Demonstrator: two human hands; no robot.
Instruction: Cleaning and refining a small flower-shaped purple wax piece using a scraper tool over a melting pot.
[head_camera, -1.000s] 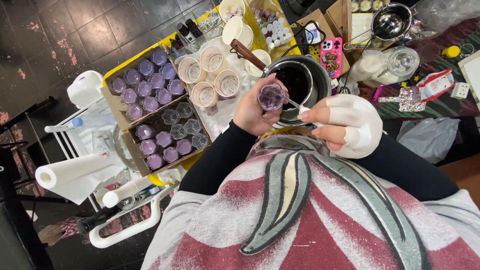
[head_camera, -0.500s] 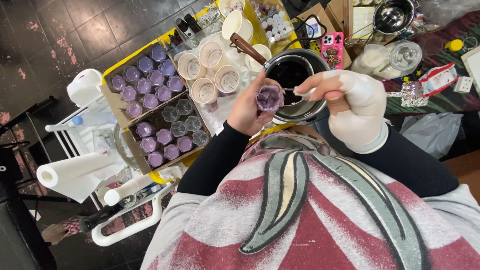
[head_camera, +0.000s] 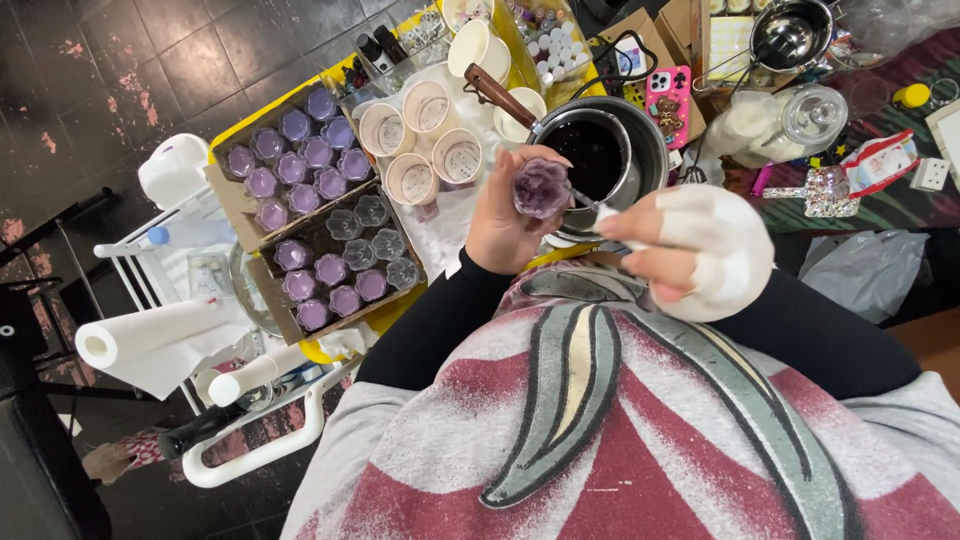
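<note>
Head view looks straight down over a person's grey and red sweatshirt (head_camera: 600, 440) to a crowded yellow table (head_camera: 250, 122). At the table's left sit two cardboard trays (head_camera: 222, 190) of small flower-shaped cups: the farther tray is full of purple-filled cups (head_camera: 300, 152), the nearer one holds purple ones along its near side and several clear, unfilled cups (head_camera: 372, 238) toward the middle of the table. Beside the trays stands a cluster of white paper cups (head_camera: 432, 130). A metal pot (head_camera: 610, 150) with a brown handle (head_camera: 500, 96) sits at the centre, holding dark liquid. Off the table's left edge lies a roll of white paper towel (head_camera: 150, 335).

The right hand (head_camera: 700, 250), wrapped in white bandage, is just right of the pot's near rim; its fingers are curled closed around a thin metal utensil (head_camera: 590, 205) whose far end reaches over the pot toward the cup. The left hand (head_camera: 510, 215) is raised over the pot's left rim, fingers closed around a small flower-shaped cup (head_camera: 542, 188) filled with purple. That cup is held tilted, its open top facing the camera, touching the pot's rim or just above it; which one cannot be told.

A pink phone (head_camera: 668, 100) lies beyond the pot.
</note>
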